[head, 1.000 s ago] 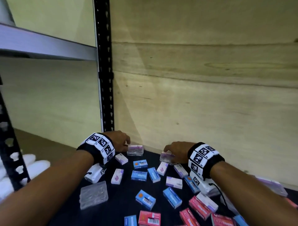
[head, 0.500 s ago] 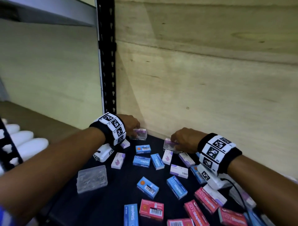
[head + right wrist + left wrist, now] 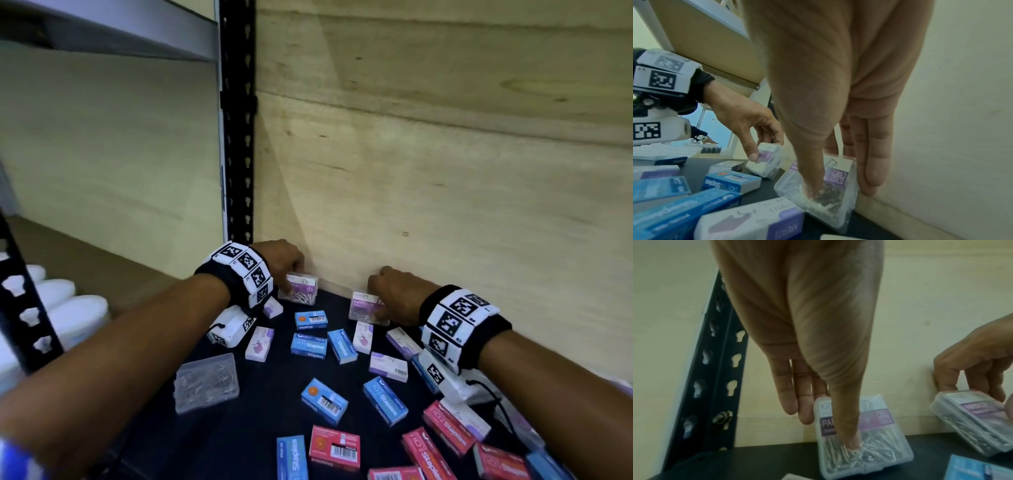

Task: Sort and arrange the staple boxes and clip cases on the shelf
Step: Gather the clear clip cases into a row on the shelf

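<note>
Two clear paper clip cases with purple labels stand tilted on the black shelf (image 3: 260, 428) near its back wall. My left hand (image 3: 287, 263) pinches the left clip case (image 3: 301, 291) by the back left corner. Its thumb lies on the case front (image 3: 879, 443) and its fingers (image 3: 793, 402) reach behind. My right hand (image 3: 394, 294) pinches the right clip case (image 3: 364, 306) the same way, its lower edge on the shelf (image 3: 840, 175). Blue staple boxes (image 3: 309, 345), red staple boxes (image 3: 334, 448) and white-purple staple boxes (image 3: 259, 343) lie scattered in front.
A third clear case (image 3: 205, 382) lies flat at the front left. A black slotted post (image 3: 238, 120) rises at the back left corner. The plywood back wall (image 3: 445, 171) stands close behind both hands. White round objects (image 3: 58, 301) sit left of the frame.
Both hands have kept their clip cases and carried them a little closer to the back wall. The head view has moved nearer and turned down.
</note>
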